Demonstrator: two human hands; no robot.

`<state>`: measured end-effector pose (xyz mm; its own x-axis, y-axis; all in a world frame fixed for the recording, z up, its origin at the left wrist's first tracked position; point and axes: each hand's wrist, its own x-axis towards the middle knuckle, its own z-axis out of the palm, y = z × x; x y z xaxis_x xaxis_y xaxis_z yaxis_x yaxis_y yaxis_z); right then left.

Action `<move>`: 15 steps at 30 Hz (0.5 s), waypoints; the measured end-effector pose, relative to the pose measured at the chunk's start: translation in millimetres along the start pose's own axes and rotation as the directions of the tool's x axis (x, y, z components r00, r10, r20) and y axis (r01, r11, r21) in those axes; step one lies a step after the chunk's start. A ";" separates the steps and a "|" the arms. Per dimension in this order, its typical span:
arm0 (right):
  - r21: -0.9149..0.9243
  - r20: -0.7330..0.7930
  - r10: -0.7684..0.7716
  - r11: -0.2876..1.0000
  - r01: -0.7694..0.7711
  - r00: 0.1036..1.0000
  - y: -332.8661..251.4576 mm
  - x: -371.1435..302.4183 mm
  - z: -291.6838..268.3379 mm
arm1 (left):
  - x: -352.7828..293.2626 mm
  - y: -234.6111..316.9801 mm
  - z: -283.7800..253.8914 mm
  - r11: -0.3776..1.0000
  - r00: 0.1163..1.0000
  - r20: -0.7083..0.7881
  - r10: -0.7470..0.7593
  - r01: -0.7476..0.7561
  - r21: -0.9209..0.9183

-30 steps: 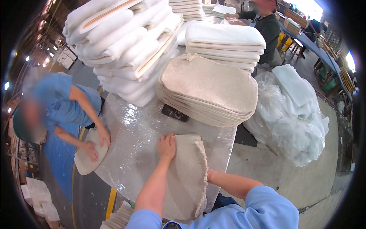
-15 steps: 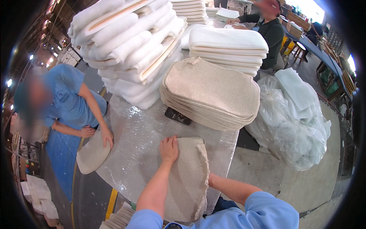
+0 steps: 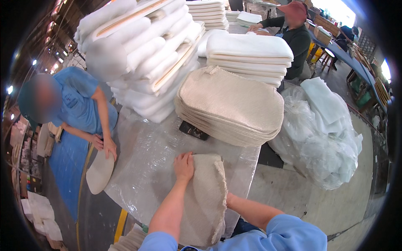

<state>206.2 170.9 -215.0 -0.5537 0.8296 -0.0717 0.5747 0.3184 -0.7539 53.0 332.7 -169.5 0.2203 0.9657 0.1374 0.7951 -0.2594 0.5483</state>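
Observation:
A beige felt-like fabric cover (image 3: 203, 188), with a frayed raw edge along its right side, lies on the plastic-covered table in front of me. My left hand (image 3: 184, 166) rests on its far left corner, fingers stretched out over the fabric. My right forearm reaches in from the right, and my right hand (image 3: 229, 200) goes in at the frayed edge, its fingers hidden by the cloth. Beyond stands a stack of similar beige pieces with rounded corners (image 3: 232, 102), a dark phone-like object (image 3: 194, 130) at its near left side.
Tall white padding piles (image 3: 146, 54) and folded white sheets (image 3: 251, 50) fill the far table (image 3: 140, 157). At left a co-worker (image 3: 79, 100) handles a beige piece (image 3: 100, 171); another person (image 3: 297, 42) works far right. A plastic bag of white material (image 3: 322, 134) stands right of the table.
My left hand stays on the cover's corner, and my right arm has barely moved. The co-worker at left has shifted, with both hands closer together on a beige piece.

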 end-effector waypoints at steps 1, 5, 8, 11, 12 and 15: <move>0.006 0.001 -0.002 1.000 0.002 1.000 -0.5 1.2 1.3 | 0.3 0.9 -0.5 1.000 1.000 0.014 -0.011 0.011 0.007; -0.008 0.001 -0.033 0.999 0.033 0.999 -2.1 2.7 1.9 | 2.1 -9.3 0.6 0.997 0.999 0.040 0.016 -0.019 0.074; -0.029 -0.023 -0.013 0.999 0.012 1.000 -0.5 -6.4 -1.3 | 6.1 -8.2 1.6 0.995 0.998 0.057 0.003 -0.008 0.096; -0.048 -0.011 -0.003 0.999 0.002 1.000 1.1 -8.4 -4.3 | 2.9 -2.6 -1.8 0.998 1.000 0.020 -0.012 0.011 0.057; -0.056 0.001 -0.014 0.998 0.014 1.000 0.3 -5.8 -3.0 | -0.8 -3.3 -6.6 0.998 0.999 0.015 -0.034 0.033 0.044; -0.064 0.008 -0.014 0.998 0.015 1.000 3.6 -6.1 -3.4 | -2.6 3.2 -8.9 0.998 0.998 0.021 -0.057 0.056 0.042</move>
<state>213.8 168.6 -215.0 -0.5667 0.8212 -0.0663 0.6039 0.3593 -0.7115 49.9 329.5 -160.8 0.1869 0.9784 0.0886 0.8289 -0.2055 0.5203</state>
